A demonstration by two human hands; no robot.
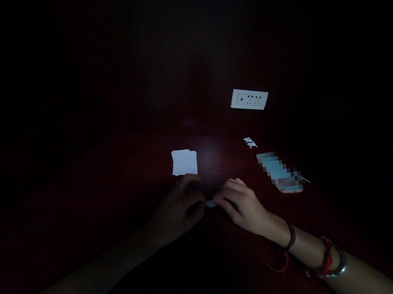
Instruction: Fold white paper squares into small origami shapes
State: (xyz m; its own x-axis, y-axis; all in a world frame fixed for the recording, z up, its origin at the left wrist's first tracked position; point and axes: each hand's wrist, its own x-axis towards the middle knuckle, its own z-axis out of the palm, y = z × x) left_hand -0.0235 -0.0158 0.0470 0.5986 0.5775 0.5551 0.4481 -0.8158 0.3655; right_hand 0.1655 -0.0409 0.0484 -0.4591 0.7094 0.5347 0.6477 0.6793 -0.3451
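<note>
Between my two hands is a small folded piece of white paper (211, 203), of which only a narrow strip shows. My left hand (183, 203), with a ring on one finger, pinches its left end; the fingertips are dim. From the other side my right hand (241, 204) grips the right end between thumb and fingers. Just beyond my left hand lies a stack of square white paper sheets (184, 162), its edges uneven. The paper between my hands is held low, close to the tabletop.
A phone (278, 172) with a blurred lit screen lies to the right on the dark red table (221, 163). Beyond it are torn white paper scraps (250, 143). A white socket plate (249, 99) is on the panel behind. The surroundings are very dark.
</note>
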